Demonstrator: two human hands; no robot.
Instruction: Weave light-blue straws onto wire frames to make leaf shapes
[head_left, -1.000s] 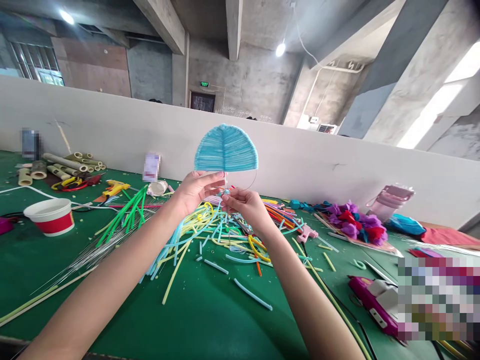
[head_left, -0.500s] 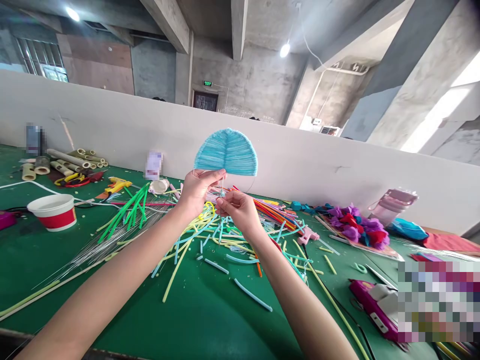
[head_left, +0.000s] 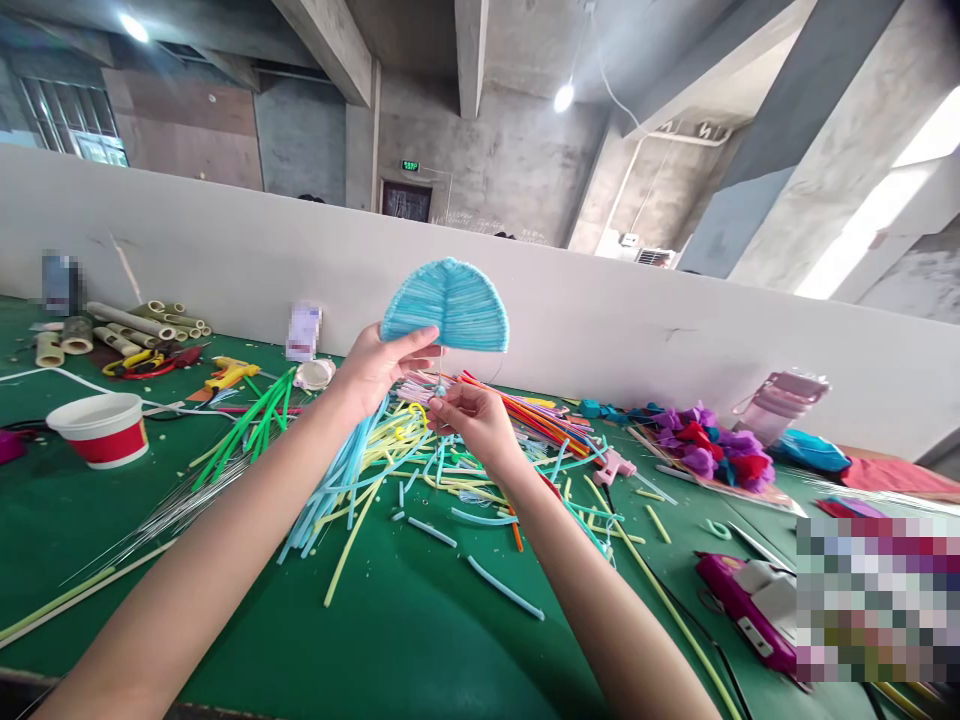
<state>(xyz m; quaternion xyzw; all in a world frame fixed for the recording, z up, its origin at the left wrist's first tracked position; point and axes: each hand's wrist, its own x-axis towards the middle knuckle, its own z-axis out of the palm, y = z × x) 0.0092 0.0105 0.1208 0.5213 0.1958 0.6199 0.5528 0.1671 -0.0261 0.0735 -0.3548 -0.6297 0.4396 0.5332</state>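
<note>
A leaf-shaped blue piece (head_left: 450, 305), seemingly wrapped in yarn, is held upright over the table. My left hand (head_left: 379, 368) grips its lower left edge, thumb across the front and fingers behind. Below the leaf hangs a thin wire stem (head_left: 441, 367) with a small blue lump on it. My right hand (head_left: 474, 418) pinches the lower end of this stem, its fingers curled. Beneath both hands lies a heap of yellow, blue and green flexible sticks (head_left: 390, 455).
On the green table (head_left: 375, 660) stand a red-and-white paper cup (head_left: 101, 430), a yellow glue gun (head_left: 231, 373) and bamboo pieces (head_left: 139, 325) at left. A pink glue gun (head_left: 616, 466), purple-red flowers (head_left: 705, 445) and a magenta power strip (head_left: 750, 615) lie right. A white partition (head_left: 600, 310) rises behind.
My left hand has shifted a little left and up along the leaf's lower edge, thumb now on its front. The right hand keeps its pinch on the stem. The view has moved slightly.
</note>
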